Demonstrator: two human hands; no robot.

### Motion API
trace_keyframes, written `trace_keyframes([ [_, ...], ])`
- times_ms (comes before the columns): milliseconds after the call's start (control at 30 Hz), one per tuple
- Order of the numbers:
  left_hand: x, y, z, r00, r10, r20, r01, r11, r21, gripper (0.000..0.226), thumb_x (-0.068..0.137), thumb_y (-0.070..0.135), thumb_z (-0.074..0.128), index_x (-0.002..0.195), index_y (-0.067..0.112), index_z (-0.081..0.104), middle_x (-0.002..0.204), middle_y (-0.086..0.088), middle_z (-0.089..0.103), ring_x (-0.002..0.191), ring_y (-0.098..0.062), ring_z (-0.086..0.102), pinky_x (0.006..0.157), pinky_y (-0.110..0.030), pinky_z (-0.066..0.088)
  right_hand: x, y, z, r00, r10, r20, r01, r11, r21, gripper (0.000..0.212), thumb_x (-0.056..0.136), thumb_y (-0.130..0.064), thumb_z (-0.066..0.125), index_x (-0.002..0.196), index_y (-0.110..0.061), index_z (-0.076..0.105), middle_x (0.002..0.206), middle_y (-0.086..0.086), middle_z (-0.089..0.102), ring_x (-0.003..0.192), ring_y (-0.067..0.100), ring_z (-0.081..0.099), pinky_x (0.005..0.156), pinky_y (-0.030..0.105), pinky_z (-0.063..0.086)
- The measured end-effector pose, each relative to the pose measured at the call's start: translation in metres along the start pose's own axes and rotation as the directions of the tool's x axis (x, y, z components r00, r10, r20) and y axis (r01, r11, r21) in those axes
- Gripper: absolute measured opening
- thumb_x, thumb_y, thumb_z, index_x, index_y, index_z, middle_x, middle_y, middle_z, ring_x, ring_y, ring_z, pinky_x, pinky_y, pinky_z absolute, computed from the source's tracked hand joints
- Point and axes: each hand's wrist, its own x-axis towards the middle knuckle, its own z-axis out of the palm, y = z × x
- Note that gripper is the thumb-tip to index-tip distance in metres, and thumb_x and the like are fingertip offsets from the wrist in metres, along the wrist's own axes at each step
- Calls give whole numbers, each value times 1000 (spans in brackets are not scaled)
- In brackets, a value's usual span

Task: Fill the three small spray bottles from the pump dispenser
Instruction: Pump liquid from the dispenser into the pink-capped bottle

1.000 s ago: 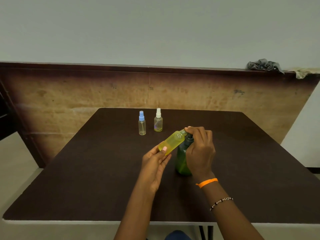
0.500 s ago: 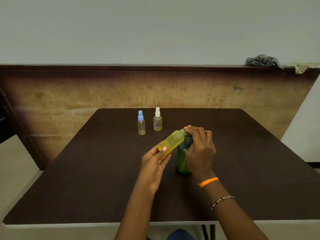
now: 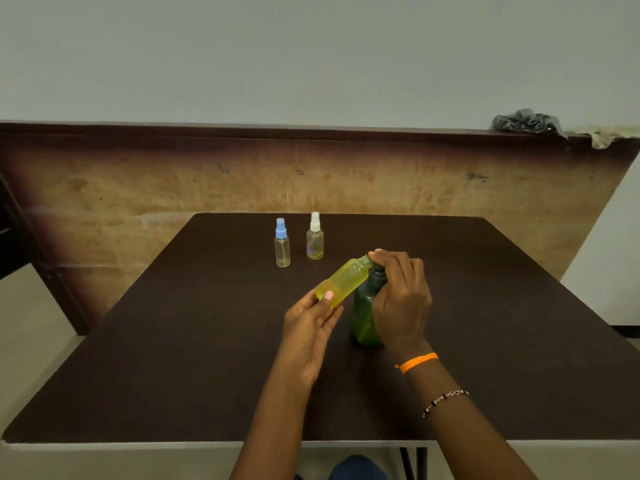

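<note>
Three small spray bottles on record, one pump dispenser, one dark worktop.

Item 1: yellow bottle, cap off, held tilted with its open neck toward one o'clock, touching the dispenser's nozzle. It looks yellow along nearly its whole length; judged close to full. The left hand holds it, its fingers closed narrowly round the bottle's base end.

Item 2: pump dispenser, dark green, upright at worktop centre, just right of the left hand. The right hand covers its head, fingers curled over the pump top and pressing there; the pump itself is hidden beneath them.

Item 3: blue-capped bottle, upright at eleven o'clock from the dispenser, well apart, cap on. Only a thin layer of liquid shows at the bottom; judged unfilled.

Item 4: white-capped bottle, upright just beside item 3, at its three o'clock, cap on. A low yellowish level; judged unfilled as well.

Status, as a judgement: first of three fills nearly complete; its cap is not in view. Two bottles remain to uncap, fill and close.
</note>
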Motion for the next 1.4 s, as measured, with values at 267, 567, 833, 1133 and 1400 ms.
trace_keyframes([
  [267,-2,8,4,1000,8,14,-8,1000,10,21,91,0,50,110,3,58,111,-13,64,108,-22,60,88,-28,48,23,-5,-11,995,6,95,-3,999,-38,29,76,-12,38,86,-12,65,85,-1,60,79,16,44,56,29,41],
  [567,-3,0,1,1000,-1,15,2,1000,-26,17,91,2,50,102,8,61,109,-12,66,106,-20,61,90,-30,48,2,0,-3,997,31,75,-35,998,53,42,71,-4,35,99,-11,66,101,-1,64,85,18,49,64,32,45],
  [833,-2,6,3,1000,6,18,-6,1000,-15,17,91,0,49,103,7,60,107,-12,65,105,-20,60,86,-28,49,17,-6,-12,996,28,82,-30,999,27,33,76,-10,36,90,-10,66,90,-1,62,87,17,42,62,29,43],
  [1133,-1,1,0,1000,-12,13,12,999,-40,19,91,0,50,107,5,59,114,-15,64,109,-22,59,90,-30,49,6,-3,-5,997,38,71,-41,998,38,39,73,-6,33,94,-9,66,95,1,64,87,17,45,64,29,43],
  [1400,1,1,1,1000,6,22,-5,999,-39,21,91,0,50,109,4,59,108,-12,66,106,-21,61,91,-31,49,12,-7,-7,997,59,42,-59,998,14,36,79,-7,33,92,-10,67,91,-1,64,86,16,43,61,28,43],
])
